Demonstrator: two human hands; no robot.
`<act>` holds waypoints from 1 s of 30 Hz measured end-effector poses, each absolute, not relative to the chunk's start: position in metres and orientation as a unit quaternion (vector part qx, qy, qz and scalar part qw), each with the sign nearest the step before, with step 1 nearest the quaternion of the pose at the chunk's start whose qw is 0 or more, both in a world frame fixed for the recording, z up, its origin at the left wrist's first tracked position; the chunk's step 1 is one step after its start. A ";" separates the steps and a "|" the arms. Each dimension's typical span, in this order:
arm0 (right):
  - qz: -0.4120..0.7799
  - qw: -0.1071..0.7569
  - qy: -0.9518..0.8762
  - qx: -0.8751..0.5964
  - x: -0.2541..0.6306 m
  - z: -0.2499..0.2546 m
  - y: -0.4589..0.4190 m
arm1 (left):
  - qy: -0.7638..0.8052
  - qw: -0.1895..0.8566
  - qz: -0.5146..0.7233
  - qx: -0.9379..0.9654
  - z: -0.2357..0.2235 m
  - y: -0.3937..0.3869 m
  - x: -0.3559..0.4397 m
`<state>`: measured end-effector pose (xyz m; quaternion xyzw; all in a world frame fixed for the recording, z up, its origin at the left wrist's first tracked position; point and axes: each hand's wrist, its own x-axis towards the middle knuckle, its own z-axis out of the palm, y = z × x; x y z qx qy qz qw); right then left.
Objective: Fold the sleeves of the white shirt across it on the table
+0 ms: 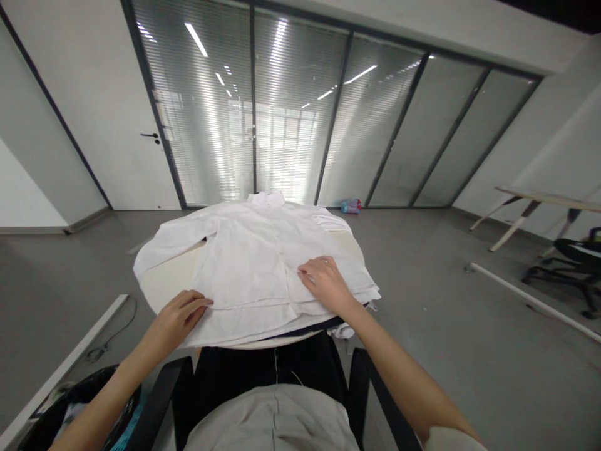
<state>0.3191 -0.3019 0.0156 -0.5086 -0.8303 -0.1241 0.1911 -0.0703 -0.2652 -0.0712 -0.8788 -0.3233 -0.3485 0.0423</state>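
Observation:
A white long-sleeved shirt (248, 250) lies spread out, collar at the far side, on a round cream table (176, 272). One sleeve stretches out over the table's left edge. My left hand (181, 316) is at the shirt's lower left side, its fingertips pinched on the cloth near the hem. With bent fingers, my right hand (325, 282) pinches the shirt's front near the button edge, lower right of the middle. More white cloth and a dark layer show under the hem; what they are is partly hidden.
A black-lined bin (94, 401) stands at lower left beside my chair's black armrest (176, 382). White strips lie on the floor at left and right. A pink-and-blue package (350, 206) sits by the glass wall. At right are a wooden table (549, 198) and a black office chair (580, 254).

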 end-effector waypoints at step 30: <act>-0.061 0.333 -0.551 -0.763 0.479 -0.038 -0.328 | -0.297 0.233 -0.321 -0.869 -0.044 -0.292 -0.080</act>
